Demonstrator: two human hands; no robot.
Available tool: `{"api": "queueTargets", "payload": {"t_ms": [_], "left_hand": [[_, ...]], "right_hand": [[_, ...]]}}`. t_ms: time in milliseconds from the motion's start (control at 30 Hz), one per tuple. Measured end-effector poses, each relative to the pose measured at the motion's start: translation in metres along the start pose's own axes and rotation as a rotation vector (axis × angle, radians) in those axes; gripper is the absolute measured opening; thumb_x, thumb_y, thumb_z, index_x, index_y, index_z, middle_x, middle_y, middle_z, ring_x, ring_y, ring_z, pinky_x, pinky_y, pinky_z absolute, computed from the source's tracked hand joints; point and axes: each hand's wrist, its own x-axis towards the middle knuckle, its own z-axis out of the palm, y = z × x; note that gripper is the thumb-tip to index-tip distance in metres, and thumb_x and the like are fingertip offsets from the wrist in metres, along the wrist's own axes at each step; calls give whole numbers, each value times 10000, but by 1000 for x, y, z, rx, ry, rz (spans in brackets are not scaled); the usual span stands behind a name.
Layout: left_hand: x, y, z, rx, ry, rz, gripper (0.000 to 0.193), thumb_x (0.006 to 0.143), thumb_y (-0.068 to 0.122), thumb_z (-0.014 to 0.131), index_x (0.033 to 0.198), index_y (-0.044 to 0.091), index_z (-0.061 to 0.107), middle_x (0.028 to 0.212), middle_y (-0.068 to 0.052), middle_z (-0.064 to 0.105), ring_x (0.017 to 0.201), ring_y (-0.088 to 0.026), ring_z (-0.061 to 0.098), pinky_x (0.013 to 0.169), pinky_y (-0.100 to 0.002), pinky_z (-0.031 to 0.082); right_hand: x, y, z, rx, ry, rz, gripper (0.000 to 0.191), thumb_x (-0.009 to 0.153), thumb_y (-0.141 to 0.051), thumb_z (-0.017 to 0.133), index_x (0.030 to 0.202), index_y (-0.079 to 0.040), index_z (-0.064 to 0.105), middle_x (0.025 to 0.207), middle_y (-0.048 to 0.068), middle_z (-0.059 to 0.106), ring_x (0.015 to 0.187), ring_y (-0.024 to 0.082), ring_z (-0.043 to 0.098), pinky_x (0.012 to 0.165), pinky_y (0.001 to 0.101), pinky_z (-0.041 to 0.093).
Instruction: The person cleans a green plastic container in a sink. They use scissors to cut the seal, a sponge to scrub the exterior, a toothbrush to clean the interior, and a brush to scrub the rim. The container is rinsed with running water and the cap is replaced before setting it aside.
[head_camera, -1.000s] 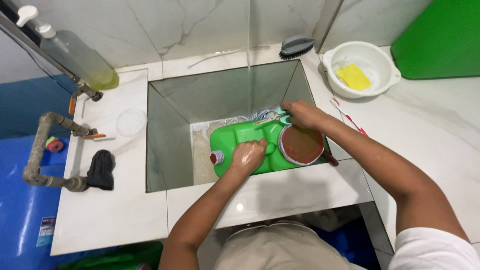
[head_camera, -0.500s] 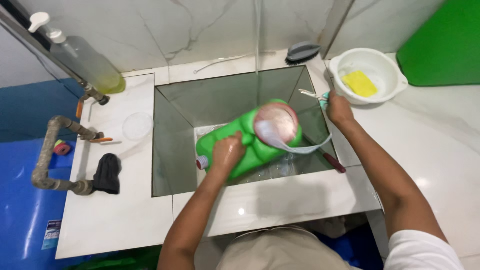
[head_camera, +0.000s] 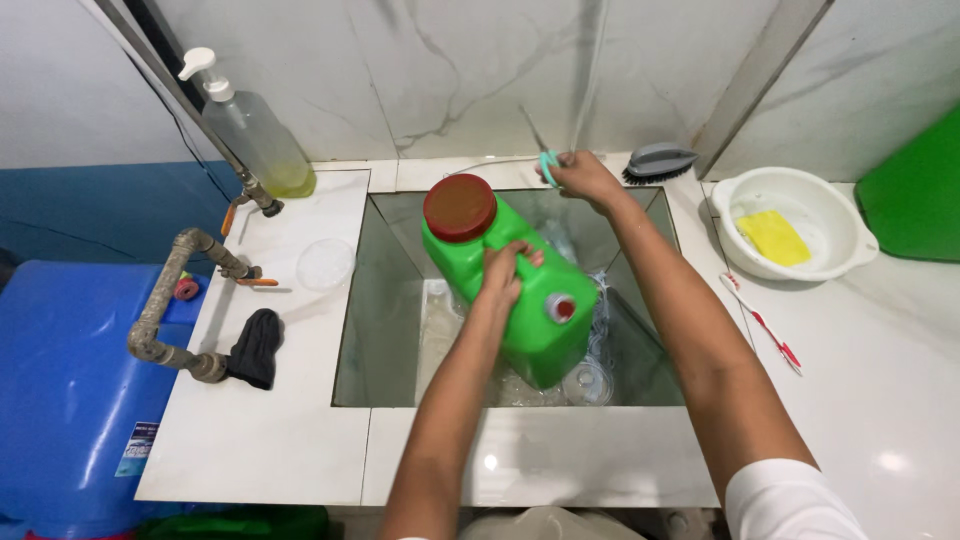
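gripping the green jug (head_camera: 520, 300) from above, the left hand (head_camera: 503, 277) has its fingers curled over the top edge, holding it tilted inside the sunken square basin (head_camera: 385, 300). the jug leans with its wide brown-red lid (head_camera: 459, 207) up toward the back left and its small red cap (head_camera: 560, 308) facing the near right, its lower corner down among the wet clear things on the basin floor. nearest the body, the white tiled front ledge (head_camera: 560, 455) runs bare across, plenty of flat room there. the basin walls stand close around the jug, tighter on the right where the right forearm crosses over the rim. on the left counter a black cloth (head_camera: 255, 345) lies by a bent grey pipe (head_camera: 165, 300), with a clear round lid (head_camera: 325, 263) a little further back. on the right counter a red-and-white toothbrush (head_camera: 762, 322) lies loose, near a white bowl (head_camera: 840, 215) with a yellow sponge (head_camera: 775, 235) in it. further back, the right hand (head_camera: 583, 176) is closed round a teal-handled tool (head_camera: 548, 165) at the basin's far rim, apart from the jug, just beyond its upper end. a grey scrub brush (head_camera: 658, 160) sits just beside that hand, and a pump bottle (head_camera: 255, 130) stands at the back left against the marble wall.
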Motion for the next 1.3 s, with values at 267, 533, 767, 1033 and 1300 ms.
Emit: {"api": "queueTargets", "payload": {"t_ms": [267, 533, 767, 1033, 1300], "left_hand": [[36, 6, 32, -288, 198, 241, 87, 911, -51, 607, 906, -53, 520, 695, -132, 581, 575, -250, 595, 544, -429, 573], [36, 20, 23, -234, 349, 152, 107, 908, 8, 605, 934, -12, 503, 658, -104, 532, 509, -226, 533, 486, -440, 538], [24, 18, 16, -89, 334, 117, 81, 898, 16, 569, 884, -48, 522, 648, -117, 520, 495, -227, 517, 469, -438, 532], [21, 10, 8, -90, 375, 246, 71, 874, 17, 562, 844, -34, 523, 648, -108, 529, 487, -220, 507, 463, -429, 523], [2, -10, 2, 1, 306, 260, 58, 860, 11, 554, 820, -25, 530, 633, -106, 522, 481, -222, 512, 439, -428, 511]], "right_hand": [[-93, 23, -36, 93, -380, 155, 496, 902, -577, 670, 866, -82, 676, 795, 45, 743, 509, 50, 504, 440, 211, 388], [-170, 135, -31, 676, -577, 489, 622, 926, -626, 583, 883, -12, 665, 709, 146, 688, 382, 30, 368, 313, 179, 249], [-194, 148, 19, 965, -463, 385, 648, 983, -611, 549, 860, 14, 661, 627, 108, 627, 341, 34, 321, 301, 183, 211], [-217, 111, 57, 637, -158, 304, 482, 991, -505, 597, 815, -59, 645, 585, 59, 582, 367, 37, 316, 328, 229, 195], [-178, 94, 17, 214, 238, 93, 410, 995, -406, 701, 879, -23, 614, 696, 104, 628, 497, 134, 459, 439, 289, 323]]}}
